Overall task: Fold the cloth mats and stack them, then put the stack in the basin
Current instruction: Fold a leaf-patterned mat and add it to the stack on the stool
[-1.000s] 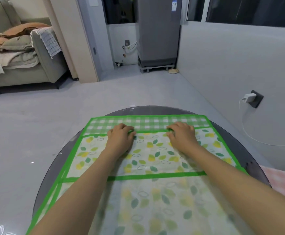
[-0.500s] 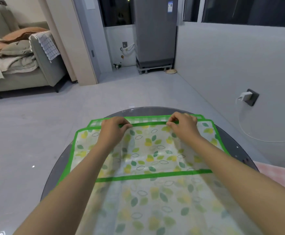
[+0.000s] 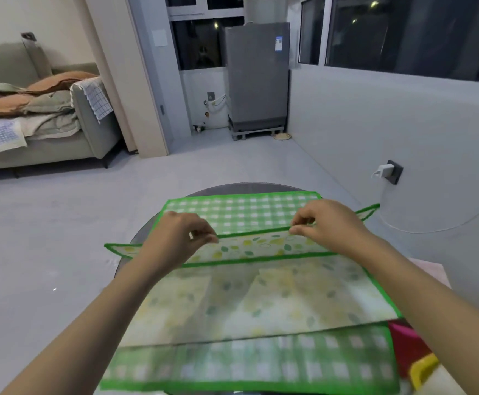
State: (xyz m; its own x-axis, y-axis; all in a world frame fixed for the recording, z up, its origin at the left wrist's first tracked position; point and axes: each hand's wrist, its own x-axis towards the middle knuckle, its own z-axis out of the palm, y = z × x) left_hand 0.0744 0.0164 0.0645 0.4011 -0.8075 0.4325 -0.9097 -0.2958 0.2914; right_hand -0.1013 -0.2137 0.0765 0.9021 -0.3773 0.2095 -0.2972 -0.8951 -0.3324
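between both hands' grip [image 3: 254,232], leaf-print mat [image 3: 254,248] edge hangs raised.

Thin matt cloth mat [image 3: 261,295], leaf print, glossy green trim. Dark glossy glass table [image 3: 232,188]. Polished grey floor [image 3: 61,223], upper left, reflective.

Dim cool indoor light; near edge blurred; wide-angle distortion.

Both hands (left [image 3: 175,238], right [image 3: 328,223]) raised, fingers pinching.
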